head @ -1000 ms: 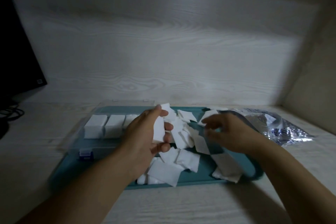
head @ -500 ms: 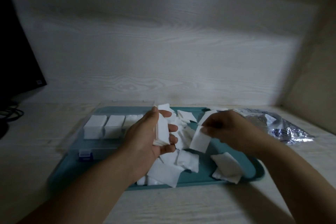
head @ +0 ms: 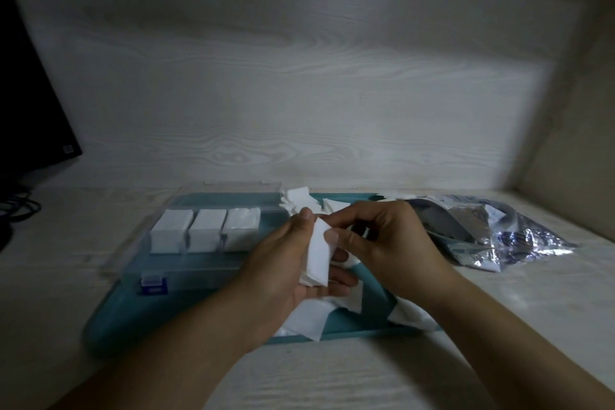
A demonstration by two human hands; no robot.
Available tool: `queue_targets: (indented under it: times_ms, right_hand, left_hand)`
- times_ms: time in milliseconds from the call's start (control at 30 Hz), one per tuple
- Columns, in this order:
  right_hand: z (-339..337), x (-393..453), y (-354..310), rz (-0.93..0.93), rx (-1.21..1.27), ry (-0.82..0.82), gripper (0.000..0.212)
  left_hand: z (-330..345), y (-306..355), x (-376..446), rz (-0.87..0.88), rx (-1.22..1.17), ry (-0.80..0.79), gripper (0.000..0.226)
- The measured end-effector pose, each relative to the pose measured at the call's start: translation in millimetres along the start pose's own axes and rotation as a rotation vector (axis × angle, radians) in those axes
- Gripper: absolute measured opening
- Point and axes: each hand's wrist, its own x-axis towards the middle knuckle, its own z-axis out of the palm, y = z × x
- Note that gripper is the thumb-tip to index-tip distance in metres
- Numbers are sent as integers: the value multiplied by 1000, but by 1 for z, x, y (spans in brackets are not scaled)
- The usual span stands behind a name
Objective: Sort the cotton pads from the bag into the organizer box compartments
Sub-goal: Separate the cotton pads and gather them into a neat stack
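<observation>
The right hand [head: 382, 243], which half a second ago pinched a loose square white cotton pad over the teal plastic tray [head: 372, 309], has carried it to the left hand [head: 286, 263]. Its fingers [head: 332, 237] now press that pad onto the small white stack of pads [head: 317, 260] clamped upright in the left fingers. The stack grows; three compartments of the clear plastic organizer box [head: 199, 233] are full, and the crinkled silver bag [head: 499, 233] lies on the worktop to the right.

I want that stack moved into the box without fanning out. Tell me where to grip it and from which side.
Grip the stack across its flat faces near the middle, coming from the right, where the edges show past the left hand. It stands on edge in that palm, so a thumb-and-fingers pinch should keep the pads squared. The right hand already pinches the top corner.
</observation>
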Motion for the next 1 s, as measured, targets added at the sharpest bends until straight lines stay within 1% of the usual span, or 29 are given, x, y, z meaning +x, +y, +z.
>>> queue_targets:
  times_ms: [67,200,267,333,367,433,467,567,800,867,1000]
  right_hand:
    - [1,-1,1,-37,-47,10,22]
    - [3,-2,2,-103,-198,-18,24]
    - [1,-3,-2,-126,-194,-26,31]
    - [-4,-6,-8,-130,-116,-73,45]
    - [-6,-7,-11,-120,-89,-118,56]
    - [-7,-10,-14,-107,-84,-202,79]
    - [-6,-10,-13,-108,-90,-221,85]
    - [-2,-9,-11,-106,-80,-205,86]
    - [-4,-8,-13,-125,-101,-224,92]
    - [-2,-9,-12,-115,-77,-215,90]
    - [-2,-10,-12,-84,-8,-217,87]
  left_hand:
    - [-1,-1,2,3,-21,8,48]
    - [-1,0,0,38,-82,5,41]
    - [-3,2,1,53,-107,28,37]
    - [-4,4,2,56,-112,40,34]
    - [-3,5,2,50,-122,45,34]
    - [-4,7,2,40,-155,65,33]
    - [-3,7,2,39,-167,65,33]
    - [-2,7,2,46,-203,34,38]
    - [-2,6,0,68,-207,-31,32]
    - [-2,3,2,82,-204,-45,32]
    - [-3,3,4,30,-258,-55,42]
